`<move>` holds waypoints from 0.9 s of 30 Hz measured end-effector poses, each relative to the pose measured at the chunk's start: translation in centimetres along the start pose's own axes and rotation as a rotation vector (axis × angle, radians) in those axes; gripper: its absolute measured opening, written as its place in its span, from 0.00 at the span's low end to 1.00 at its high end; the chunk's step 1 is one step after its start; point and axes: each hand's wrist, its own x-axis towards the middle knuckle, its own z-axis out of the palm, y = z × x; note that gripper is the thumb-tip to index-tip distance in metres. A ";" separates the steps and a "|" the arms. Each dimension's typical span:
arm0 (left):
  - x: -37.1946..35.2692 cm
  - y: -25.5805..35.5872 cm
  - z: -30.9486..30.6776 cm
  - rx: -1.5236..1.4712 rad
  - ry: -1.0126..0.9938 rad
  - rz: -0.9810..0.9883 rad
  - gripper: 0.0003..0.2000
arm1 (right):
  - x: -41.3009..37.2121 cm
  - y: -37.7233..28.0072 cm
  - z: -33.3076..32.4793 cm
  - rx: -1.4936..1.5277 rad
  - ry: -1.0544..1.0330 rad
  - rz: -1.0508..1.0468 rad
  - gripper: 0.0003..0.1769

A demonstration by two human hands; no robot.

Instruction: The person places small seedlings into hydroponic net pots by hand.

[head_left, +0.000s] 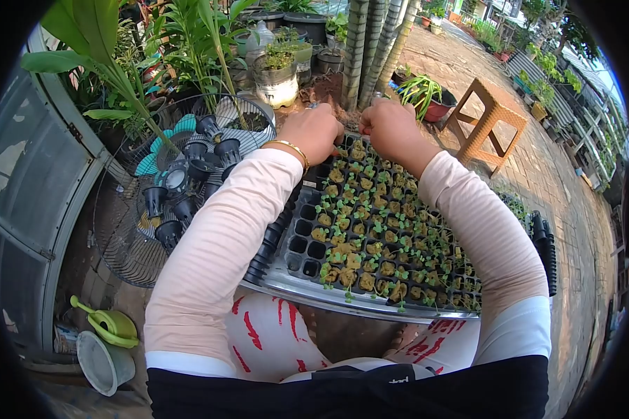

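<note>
A black seedling tray [370,230] full of small green sprouts in brown sponge-like plugs lies on a silver-edged surface in front of me. Several cells along its left side hold no plug. My left hand [313,131], wearing a gold bracelet, is closed with bent fingers above the tray's far left corner. Across from it, my right hand [391,127] is closed in a pinch over the far edge. Both hands' fingertips point away from me, so whatever they hold is hidden. A stack of black net pots [262,255] lies along the tray's left side.
Left of the tray, a round wire basket [112,237] holds loose black net pots [186,208]. A green watering can [113,327] and a grey bucket [105,363] stand lower left. Beyond are potted plants [276,73], thin trunks [377,49] and a brown woven stool [486,119].
</note>
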 end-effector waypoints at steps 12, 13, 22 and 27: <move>0.9 -0.1 0.7 0.052 -0.039 0.043 0.07 | -0.4 0.1 0.1 -0.032 0.027 -0.003 0.03; 1.0 -0.1 0.7 0.053 -0.038 0.045 0.07 | -0.4 0.0 0.1 -0.026 0.011 0.001 0.03; 1.4 0.0 0.4 0.075 -0.076 0.020 0.07 | -0.2 0.1 -0.6 0.169 -0.157 0.252 0.05; 1.0 -0.9 -0.2 -0.101 -0.022 0.077 0.06 | 0.1 -0.4 -1.4 0.135 -0.122 0.274 0.06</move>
